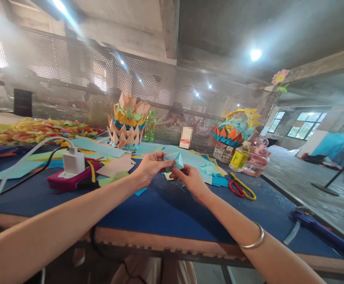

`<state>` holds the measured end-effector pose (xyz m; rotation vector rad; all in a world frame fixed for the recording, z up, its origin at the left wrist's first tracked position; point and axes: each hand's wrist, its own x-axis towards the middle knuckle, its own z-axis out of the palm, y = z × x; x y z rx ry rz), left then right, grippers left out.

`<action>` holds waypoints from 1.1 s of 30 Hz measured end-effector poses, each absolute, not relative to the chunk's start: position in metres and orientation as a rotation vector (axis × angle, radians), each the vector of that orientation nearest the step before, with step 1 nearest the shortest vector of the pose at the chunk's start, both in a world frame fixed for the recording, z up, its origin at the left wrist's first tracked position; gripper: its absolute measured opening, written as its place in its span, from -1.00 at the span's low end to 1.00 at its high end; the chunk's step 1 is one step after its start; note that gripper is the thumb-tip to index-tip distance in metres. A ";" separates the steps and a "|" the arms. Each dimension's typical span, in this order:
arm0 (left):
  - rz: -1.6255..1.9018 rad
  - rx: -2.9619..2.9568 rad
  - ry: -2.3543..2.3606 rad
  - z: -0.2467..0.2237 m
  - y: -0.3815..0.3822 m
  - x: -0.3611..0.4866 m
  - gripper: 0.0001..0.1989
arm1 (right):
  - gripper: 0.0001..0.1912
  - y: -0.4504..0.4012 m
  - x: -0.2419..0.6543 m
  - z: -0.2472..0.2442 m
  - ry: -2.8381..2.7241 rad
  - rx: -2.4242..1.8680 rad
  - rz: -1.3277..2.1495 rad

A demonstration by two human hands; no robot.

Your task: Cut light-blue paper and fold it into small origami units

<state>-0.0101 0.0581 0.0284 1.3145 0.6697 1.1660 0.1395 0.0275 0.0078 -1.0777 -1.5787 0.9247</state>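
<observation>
A small light-blue folded paper piece (177, 160) is held up over the middle of the blue-topped table (160, 213). My left hand (152, 167) pinches its left side, fingers behind and thumb in front. On its lower right edge, the fingers of my right hand (189, 177) are closed. Behind both hands lie light-blue paper sheets (146, 148), and more small folded light-blue pieces (209, 169) rest to the right. Scissors with red and yellow handles (243, 187) lie right of my right hand.
A magenta power strip (71, 178) with a white charger (73, 162) and cables sits left. Behind stand layered paper flowers (127, 122), a green bottle (150, 126), a yellow-labelled bottle (239, 156) and a pink jug (256, 159). A blue glue gun (316, 225) lies front right.
</observation>
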 end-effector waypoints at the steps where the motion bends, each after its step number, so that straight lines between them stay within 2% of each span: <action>1: 1.185 1.315 0.674 0.029 0.058 -0.010 -0.72 | -0.61 0.026 0.138 0.008 -1.589 -1.085 0.941; 6: 1.230 1.342 0.665 0.030 0.055 -0.007 -0.74 | -0.56 0.022 0.134 0.007 -1.591 -1.057 1.000; 15: 1.224 1.314 0.657 0.032 0.052 -0.006 -0.74 | -0.60 0.027 0.135 0.003 -1.614 -1.104 0.813; 33: 1.179 1.243 0.641 0.029 0.054 -0.005 -0.74 | -0.63 0.027 0.137 0.003 -1.702 -1.029 0.812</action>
